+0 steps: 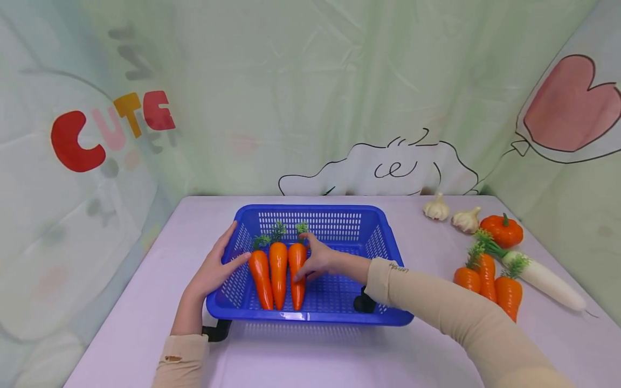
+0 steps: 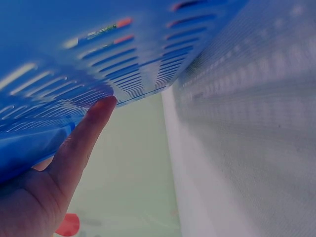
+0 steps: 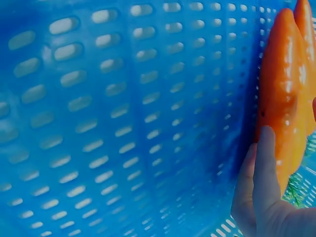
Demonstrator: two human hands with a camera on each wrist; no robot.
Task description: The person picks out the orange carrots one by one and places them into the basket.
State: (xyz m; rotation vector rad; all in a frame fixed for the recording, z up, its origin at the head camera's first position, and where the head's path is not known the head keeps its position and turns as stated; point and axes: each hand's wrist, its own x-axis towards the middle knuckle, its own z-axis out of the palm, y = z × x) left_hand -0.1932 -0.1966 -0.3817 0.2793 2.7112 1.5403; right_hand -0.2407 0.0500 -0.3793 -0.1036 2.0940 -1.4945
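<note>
A blue plastic basket [image 1: 310, 317] with slotted walls sits on the table. Three orange carrots with green tops lie side by side in its left half: a left carrot [image 1: 262, 279], a middle carrot [image 1: 278, 269] and a right carrot [image 1: 298, 295]. My left hand [image 1: 213, 272] holds the basket's left wall, its thumb over the rim near the left carrot. In the left wrist view a finger [image 2: 84, 136] lies along the wall's outside. Inside the basket, my right hand [image 1: 317, 257] grips the right carrot from its right side; fingers [image 3: 266, 163] touch it in the right wrist view.
Right of the basket lie three shorter carrots [image 1: 508, 293], a white radish [image 1: 548, 280], a small orange pumpkin [image 1: 502, 230], and two garlic bulbs: one farther back [image 1: 436, 208], one nearer [image 1: 467, 220]. A printed curtain [image 1: 310, 108] hangs behind the table.
</note>
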